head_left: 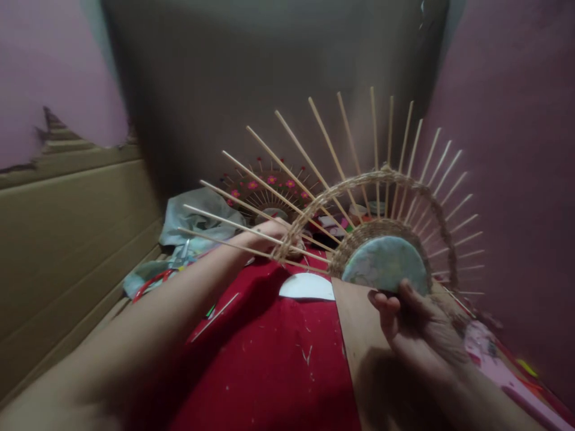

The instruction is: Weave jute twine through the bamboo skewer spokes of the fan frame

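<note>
From my remote seat, I judge that the right hand [429,341] pinches the half-disc [386,263] at four o'clock by its lower edge to leave the sticks [327,139] fanned free; the left hand [281,232] meets the woven band [314,205] near centre, finger closure unreadable. Red cloth [269,359] spans six o'clock beside a wooden board [359,317], with cardboard [76,227] at nine and a pink wall [516,120] at three.
</note>
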A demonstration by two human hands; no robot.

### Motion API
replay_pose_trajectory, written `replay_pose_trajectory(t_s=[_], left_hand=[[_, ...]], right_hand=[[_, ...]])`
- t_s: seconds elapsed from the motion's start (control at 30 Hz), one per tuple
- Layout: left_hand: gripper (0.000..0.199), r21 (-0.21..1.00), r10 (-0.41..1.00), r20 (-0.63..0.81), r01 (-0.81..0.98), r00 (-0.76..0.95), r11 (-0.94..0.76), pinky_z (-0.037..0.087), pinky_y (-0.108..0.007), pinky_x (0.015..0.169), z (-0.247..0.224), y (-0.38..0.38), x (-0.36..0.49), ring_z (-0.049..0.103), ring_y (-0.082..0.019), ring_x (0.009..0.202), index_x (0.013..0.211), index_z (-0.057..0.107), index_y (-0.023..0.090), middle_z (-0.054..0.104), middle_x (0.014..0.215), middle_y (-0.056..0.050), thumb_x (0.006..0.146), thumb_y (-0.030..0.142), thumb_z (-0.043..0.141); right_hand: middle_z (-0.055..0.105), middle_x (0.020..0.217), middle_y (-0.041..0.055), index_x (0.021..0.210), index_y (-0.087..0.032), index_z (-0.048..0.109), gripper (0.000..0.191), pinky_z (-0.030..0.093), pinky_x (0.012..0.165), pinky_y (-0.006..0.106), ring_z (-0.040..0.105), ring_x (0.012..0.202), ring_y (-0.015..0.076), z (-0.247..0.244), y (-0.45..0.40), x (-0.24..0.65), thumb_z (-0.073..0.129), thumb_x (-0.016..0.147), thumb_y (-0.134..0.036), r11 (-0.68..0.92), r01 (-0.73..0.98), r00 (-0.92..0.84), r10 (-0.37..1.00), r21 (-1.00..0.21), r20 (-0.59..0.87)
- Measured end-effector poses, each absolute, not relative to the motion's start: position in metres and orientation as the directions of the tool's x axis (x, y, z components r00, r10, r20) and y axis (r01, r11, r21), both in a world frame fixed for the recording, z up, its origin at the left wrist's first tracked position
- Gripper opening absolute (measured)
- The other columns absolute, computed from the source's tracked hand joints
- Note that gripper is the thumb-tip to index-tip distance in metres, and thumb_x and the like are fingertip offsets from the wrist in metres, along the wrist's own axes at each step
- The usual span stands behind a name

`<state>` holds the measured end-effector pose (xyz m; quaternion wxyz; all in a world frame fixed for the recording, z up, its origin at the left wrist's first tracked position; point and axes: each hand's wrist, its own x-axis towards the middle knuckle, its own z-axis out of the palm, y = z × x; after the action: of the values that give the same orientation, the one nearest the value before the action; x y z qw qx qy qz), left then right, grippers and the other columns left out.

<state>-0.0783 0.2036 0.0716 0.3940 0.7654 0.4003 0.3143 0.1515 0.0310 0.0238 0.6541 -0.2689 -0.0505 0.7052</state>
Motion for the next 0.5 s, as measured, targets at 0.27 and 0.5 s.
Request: replay_pose_trajectory(t_s=[0.27,0.5], left_hand=[[0.015,0.880,0.870,0.465,0.018,0.163,-0.474,0.028,-0.017,0.037,0.130,0.247,-0.076,0.038,-0.003,0.038,0.080,0.058,0.015,0.063,0.070,-0.001,0.084,0.027,0.051],[0.013,0.724,0.727,0.685,-0.077,-0.037,-0.686,0.028,-0.016,0.038,0.211,0.252,-0.081,0.032,0.000,0.040,0.081,0.060,0.016,0.063,0.076,0.002,0.087,0.025,0.053]], right_hand=[[0.067,0.072,0.0048,0.075,-0.012,0.067,0.030,0.054,0.056,0.013,0.064,0.059,0.0107,0.026,0.025,0.149,0.082,0.049,-0.009,-0.160,-0.876,-0.059,0.972,-0.456,-0.227],[0.068,0.070,0.0054,0.070,-0.011,0.067,0.028,0.054,0.057,0.013,0.065,0.060,0.0112,0.024,0.027,0.147,0.082,0.047,-0.005,-0.191,-0.880,-0.087,0.965,-0.435,-0.248]])
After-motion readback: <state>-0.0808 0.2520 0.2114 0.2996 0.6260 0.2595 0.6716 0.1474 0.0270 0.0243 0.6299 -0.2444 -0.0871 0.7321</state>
